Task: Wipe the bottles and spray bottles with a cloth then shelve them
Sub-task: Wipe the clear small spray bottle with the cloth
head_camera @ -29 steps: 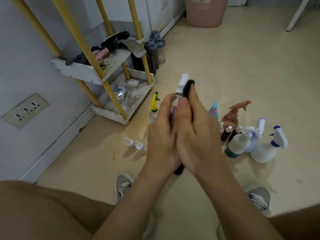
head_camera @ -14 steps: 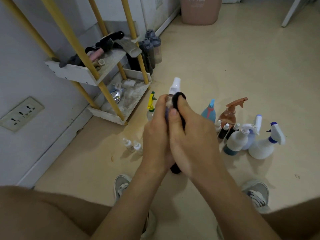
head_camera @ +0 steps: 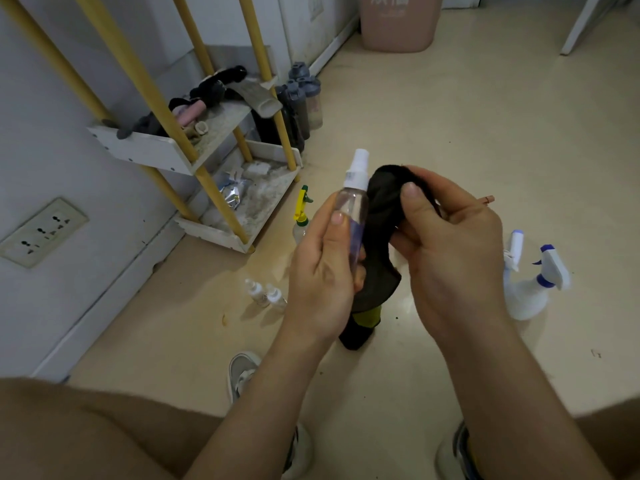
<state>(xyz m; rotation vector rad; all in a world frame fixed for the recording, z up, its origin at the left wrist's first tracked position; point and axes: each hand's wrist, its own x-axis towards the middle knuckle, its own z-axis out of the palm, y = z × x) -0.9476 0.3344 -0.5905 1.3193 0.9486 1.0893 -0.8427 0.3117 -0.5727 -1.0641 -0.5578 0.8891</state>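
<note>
- Two bare knees are filling the bottom corners, and a shoe [head_camera: 242, 372] is showing on the floor at 6 o'clock.
- The left hand [head_camera: 318, 271] is curling round the lower body of a small clear spray bottle [head_camera: 351, 206], thumb lying up its front, holding it upright at the centre of the view.
- The right hand [head_camera: 457, 258] is pinching a dark cloth [head_camera: 382, 206], which is bunching against the bottle's 3 o'clock side and touching it. The cloth's tail is hanging below both hands.
- The bottle is looking light, thin-walled and smooth, so probably slippery. The body seems the safest place to grip, since the white pump top could spray or pull loose. The cloth is looking soft and limp.
- Other bottles are standing on the floor: two tiny white-capped bottles [head_camera: 265, 294] at 8 o'clock of the hands, a yellow-and-green sprayer [head_camera: 301, 216] at 10 o'clock, and a white sprayer with a blue trigger [head_camera: 530, 292] at 3 o'clock.
- A shelf rack [head_camera: 207, 230] with yellow poles is standing against the wall at 10 o'clock, its trays looking dusty and cluttered.
- Dark bottles [head_camera: 301, 102] are standing beside the rack at 12 o'clock, and a pink bin [head_camera: 398, 26] is sitting farthest off.
</note>
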